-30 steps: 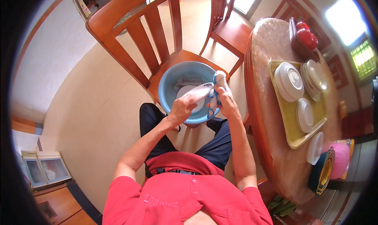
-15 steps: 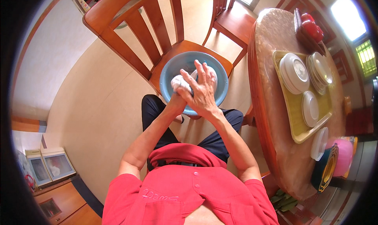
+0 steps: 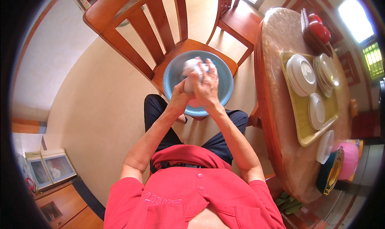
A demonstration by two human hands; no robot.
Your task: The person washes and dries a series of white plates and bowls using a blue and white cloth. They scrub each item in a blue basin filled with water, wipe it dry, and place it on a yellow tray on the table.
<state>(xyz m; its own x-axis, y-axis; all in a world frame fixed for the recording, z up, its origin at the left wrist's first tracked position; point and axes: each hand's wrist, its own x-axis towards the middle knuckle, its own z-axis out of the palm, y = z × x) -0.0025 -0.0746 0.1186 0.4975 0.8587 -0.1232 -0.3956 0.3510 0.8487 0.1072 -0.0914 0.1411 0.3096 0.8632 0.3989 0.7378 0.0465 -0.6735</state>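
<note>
Over the blue basin (image 3: 228,82) on the wooden chair seat (image 3: 224,60): one white cloth (image 3: 191,66), bunched, clasped between both hands. Right hand (image 3: 206,86) fingers curled shut over it; left hand (image 3: 185,93) closed beneath, largely hidden. On the tabletop (image 3: 276,121) to the right: yellow tray (image 3: 300,123) bearing stacked white plates (image 3: 301,73).

The round table (image 3: 280,121) bears a yellow tray (image 3: 298,121) with stacked white plates (image 3: 301,73). A red object (image 3: 319,28) sits at the table's far edge. A second wooden chair (image 3: 240,22) stands beside the table.
</note>
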